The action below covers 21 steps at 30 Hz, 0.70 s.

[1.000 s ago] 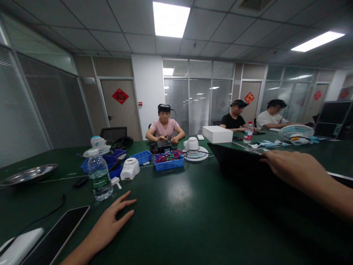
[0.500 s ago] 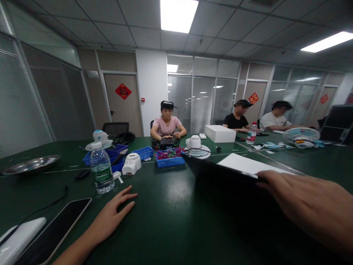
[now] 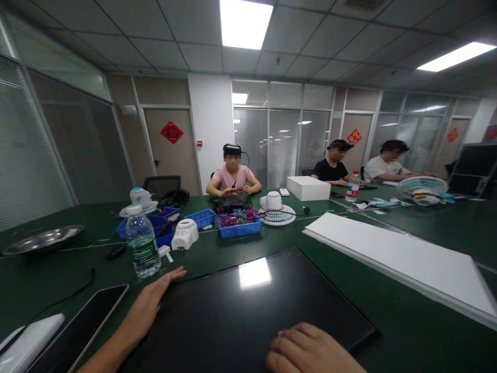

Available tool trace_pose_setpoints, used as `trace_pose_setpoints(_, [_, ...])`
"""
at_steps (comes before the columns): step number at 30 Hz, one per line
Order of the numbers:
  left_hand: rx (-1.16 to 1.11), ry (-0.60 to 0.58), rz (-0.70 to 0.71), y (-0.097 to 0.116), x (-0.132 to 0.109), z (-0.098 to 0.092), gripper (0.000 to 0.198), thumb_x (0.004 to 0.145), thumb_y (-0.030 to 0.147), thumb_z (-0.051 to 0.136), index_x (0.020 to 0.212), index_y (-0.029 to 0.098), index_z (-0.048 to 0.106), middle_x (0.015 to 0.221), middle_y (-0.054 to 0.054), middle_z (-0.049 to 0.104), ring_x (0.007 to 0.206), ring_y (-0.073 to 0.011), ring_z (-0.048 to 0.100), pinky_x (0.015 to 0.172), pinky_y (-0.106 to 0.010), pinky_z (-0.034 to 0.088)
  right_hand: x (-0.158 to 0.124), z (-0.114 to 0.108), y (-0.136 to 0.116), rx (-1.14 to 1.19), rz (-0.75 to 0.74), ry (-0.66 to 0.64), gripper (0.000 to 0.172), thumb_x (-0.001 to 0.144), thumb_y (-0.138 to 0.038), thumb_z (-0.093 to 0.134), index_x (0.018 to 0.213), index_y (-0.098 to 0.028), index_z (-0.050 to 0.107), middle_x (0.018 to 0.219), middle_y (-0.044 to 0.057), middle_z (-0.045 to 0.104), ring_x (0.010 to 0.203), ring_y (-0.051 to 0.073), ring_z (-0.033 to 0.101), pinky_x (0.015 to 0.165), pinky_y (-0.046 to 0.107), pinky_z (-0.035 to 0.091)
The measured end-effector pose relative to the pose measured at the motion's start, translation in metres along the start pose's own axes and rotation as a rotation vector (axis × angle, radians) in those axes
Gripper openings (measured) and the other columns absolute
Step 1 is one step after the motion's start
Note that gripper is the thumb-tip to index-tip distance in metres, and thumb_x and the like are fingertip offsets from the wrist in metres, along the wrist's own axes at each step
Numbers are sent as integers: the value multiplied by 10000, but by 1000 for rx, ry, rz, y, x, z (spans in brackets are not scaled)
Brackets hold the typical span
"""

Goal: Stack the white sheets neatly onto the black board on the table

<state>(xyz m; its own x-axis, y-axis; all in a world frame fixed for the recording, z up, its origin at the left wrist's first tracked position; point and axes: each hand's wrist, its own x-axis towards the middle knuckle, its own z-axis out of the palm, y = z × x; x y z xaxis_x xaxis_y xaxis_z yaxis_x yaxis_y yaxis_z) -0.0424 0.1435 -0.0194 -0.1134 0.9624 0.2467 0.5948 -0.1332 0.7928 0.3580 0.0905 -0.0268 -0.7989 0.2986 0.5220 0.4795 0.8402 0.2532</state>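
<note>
A glossy black flat panel [image 3: 217, 311], which looks like a screen, lies on the green table with a ceiling light mirrored in it. My left hand [image 3: 149, 300] rests along the panel's left edge, its fingers stretched out and open. Over the near part of the panel, my right hand [image 3: 306, 349] is closed, the fingers curled and pressed together. Its fingertips and thumb are hidden, so whether it grips anything does not show. Just beyond my left hand stands a water bottle [image 3: 142, 246] with a green label.
A dark phone [image 3: 83, 326] and a white device [image 3: 31, 339] lie at left. White board [image 3: 392, 254] lies at right. Beyond the panel are a blue tray of wires [image 3: 240, 229], a white housing [image 3: 185, 234] and fan parts [image 3: 277, 212]. Several people sit around, one opposite [image 3: 233, 178].
The black panel has gone from being held tilted by my right hand to lying flat. My right hand has moved left and nearer. My left hand now touches the panel's left edge.
</note>
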Motion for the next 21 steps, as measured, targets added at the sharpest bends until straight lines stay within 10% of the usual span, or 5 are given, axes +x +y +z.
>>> trace_pose_setpoints(8, [539, -196, 79, 17, -7, 7, 499, 828, 671, 532, 1184, 371, 712, 1527, -37, 470, 1467, -379, 280, 1151, -717, 33, -33, -15, 178, -163, 640, -201, 412, 966, -388, 412, 1264, -164, 586, 1354, 154, 564, 1256, 276, 517, 1090, 462, 376])
trace_pose_setpoints(12, [728, -244, 121, 25, -18, 7, 639, 789, 732, 540, 1354, 432, 554, 1592, -38, 331, 1475, -431, 142, 1129, -741, -28, -91, -1, 239, -269, 991, -206, 626, 935, -420, 348, 1316, 49, 512, 1389, 376, 436, 1315, 515, 391, 941, 766, 335])
trace_pose_setpoints(16, [729, -277, 40, 31, -33, 20, 838, 748, 779, 539, 1481, 431, 327, 1617, -42, 214, 1463, -437, 123, 1144, -720, 125, -110, 4, 246, -232, 1041, -267, 688, 933, -490, 382, 1378, 24, 488, 1445, 332, 408, 1371, 484, 344, 1021, 738, 306])
trace_pose_setpoints(21, [716, -260, 63, 30, -31, 30, 861, 747, 779, 542, 1490, 394, 343, 1625, -58, 198, 1470, -436, 113, 1148, -699, 165, -64, -6, 191, 157, 488, -342, 635, 938, -580, 481, 1475, -245, 440, 1599, 82, 277, 1481, 255, 226, 1217, 486, 167])
